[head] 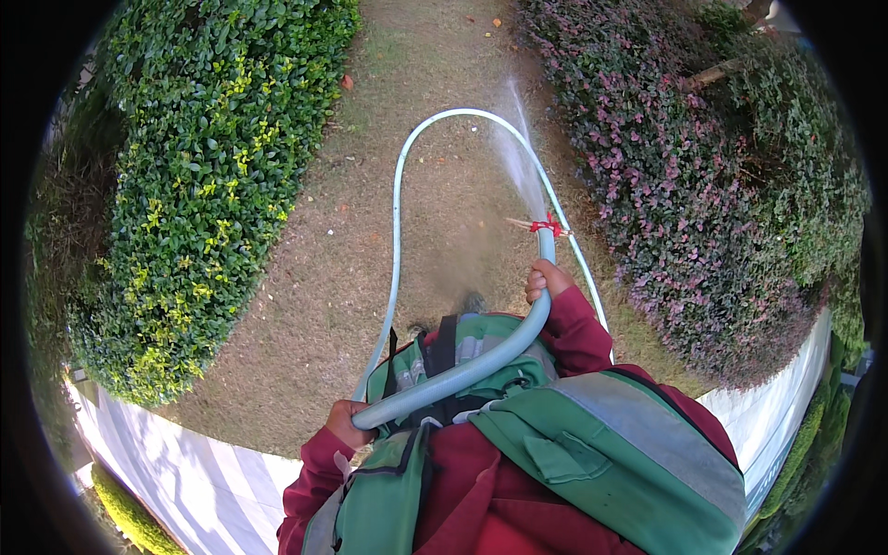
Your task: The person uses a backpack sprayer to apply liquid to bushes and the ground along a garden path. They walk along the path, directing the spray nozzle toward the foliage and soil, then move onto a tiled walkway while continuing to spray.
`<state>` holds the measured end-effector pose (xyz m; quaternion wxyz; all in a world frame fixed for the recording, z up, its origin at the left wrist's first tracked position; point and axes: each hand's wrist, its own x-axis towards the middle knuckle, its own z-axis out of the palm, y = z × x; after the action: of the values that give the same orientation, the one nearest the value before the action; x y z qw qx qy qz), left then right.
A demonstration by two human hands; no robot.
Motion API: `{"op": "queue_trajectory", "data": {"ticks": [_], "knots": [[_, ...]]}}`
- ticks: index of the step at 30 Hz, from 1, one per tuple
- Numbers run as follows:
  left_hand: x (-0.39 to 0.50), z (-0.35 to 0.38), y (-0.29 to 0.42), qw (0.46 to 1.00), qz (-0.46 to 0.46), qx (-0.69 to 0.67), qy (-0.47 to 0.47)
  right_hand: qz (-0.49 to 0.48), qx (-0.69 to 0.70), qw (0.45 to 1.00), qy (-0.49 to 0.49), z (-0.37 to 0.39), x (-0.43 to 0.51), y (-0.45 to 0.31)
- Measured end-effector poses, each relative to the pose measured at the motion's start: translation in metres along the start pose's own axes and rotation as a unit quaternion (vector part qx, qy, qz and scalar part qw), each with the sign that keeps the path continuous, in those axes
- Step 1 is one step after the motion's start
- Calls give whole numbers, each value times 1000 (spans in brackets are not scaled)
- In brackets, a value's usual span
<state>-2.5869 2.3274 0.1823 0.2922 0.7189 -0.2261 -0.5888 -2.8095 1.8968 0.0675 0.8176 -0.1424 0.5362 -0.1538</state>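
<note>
A thick light-blue garden hose (458, 374) runs across the front of my body from one hand to the other. My right hand (548, 279) grips it just behind its outlet end. Red ties (547, 226) with thin sticks are bound around that end. Water (525, 166) sprays from it, away from me and toward the hedge on the right. Down at my left side, my left hand (349, 423) is closed around the hose. From there the hose loops out over the ground ahead and comes back past my right arm.
A green leafy hedge (201, 173) with yellow tips stands on the left. A purple-leaved shrub hedge (645, 159) lines the right side. Between them runs dry, short grass (333, 277) with scattered fallen leaves. Pale paving (194, 472) curves behind me on both sides.
</note>
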Motion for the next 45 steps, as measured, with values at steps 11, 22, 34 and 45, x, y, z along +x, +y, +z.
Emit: {"op": "queue_trajectory", "data": {"ticks": [11, 22, 34, 45], "knots": [[-22, 22, 7, 995, 14, -10, 93, 95, -137, 981, -95, 56, 29, -7], [-39, 43, -2, 996, -7, -28, 89, 182, -163, 957, -156, 68, 47, 12], [-22, 31, -11, 999, 20, -25, 27, 45, -47, 997, -42, 4, -2, 2], [-25, 0, -44, 998, 0, -11, -54, 29, 23, 999, 25, -35, -51, 49]]}}
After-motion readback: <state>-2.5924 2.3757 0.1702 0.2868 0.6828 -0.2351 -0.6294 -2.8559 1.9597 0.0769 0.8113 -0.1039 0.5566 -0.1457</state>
